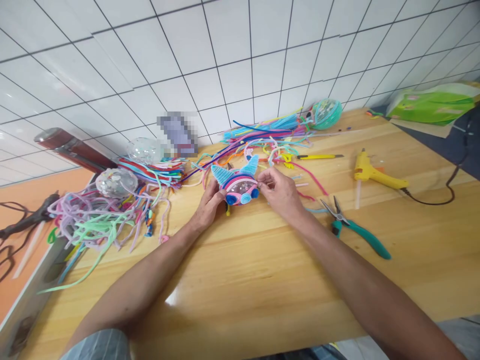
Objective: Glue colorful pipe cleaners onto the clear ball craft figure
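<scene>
Blue-eared ornament (240, 187) is clamped in our left grip (206, 206); our right grip (279, 192) pinches its opposite edge, where we should press lightly and evenly.

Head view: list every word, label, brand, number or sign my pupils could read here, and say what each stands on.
No text can be read anywhere in this view.
Green packet: any print is too blurred to read.
Pixelated shape: nothing legible.
Blue-eared ornament, yellow glue gun, teal-handled pliers: no readable lettering.
</scene>
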Motion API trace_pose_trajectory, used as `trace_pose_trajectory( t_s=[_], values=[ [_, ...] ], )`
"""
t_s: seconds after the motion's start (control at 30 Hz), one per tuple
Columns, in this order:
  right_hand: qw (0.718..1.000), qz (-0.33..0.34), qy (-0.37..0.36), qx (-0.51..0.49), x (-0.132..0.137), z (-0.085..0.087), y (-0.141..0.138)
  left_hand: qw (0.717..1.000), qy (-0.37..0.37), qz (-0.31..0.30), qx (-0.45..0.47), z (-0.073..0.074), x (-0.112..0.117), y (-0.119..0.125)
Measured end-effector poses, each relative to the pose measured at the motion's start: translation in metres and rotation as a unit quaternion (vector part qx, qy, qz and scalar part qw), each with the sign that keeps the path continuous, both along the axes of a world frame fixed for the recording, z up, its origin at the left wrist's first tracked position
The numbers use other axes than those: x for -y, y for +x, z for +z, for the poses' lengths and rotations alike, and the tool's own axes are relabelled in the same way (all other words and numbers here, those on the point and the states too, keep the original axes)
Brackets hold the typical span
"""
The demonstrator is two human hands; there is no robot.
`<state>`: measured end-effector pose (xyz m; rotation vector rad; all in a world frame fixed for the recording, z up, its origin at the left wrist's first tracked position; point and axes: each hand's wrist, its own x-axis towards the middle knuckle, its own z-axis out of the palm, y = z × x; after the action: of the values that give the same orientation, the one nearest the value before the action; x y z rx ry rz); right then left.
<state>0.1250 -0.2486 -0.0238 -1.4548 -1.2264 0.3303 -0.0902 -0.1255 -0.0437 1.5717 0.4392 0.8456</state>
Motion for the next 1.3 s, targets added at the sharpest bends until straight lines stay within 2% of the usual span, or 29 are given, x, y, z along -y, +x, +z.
trace_pose_trajectory(
  t_s=[0.3,0.87,1.3],
  values=[
    [1.000,0.012,-0.007,-0.001,0.0004,0.0016,0.0001,0.999,0.017,0.029,-0.016,0.0033,0.0019,0.0013],
    [1.000,-0.006,-0.031,0.000,0.0000,0.0015,-0.0025,1.000,-0.008,0.014,-0.012,0.0043,0.0042,0.0013],
    [1.000,-0.014,-0.023,0.009,0.0021,0.0036,-0.0025,1.000,0.014,0.012,-0.016,0.0060,0.0039,0.0022]
  ],
)
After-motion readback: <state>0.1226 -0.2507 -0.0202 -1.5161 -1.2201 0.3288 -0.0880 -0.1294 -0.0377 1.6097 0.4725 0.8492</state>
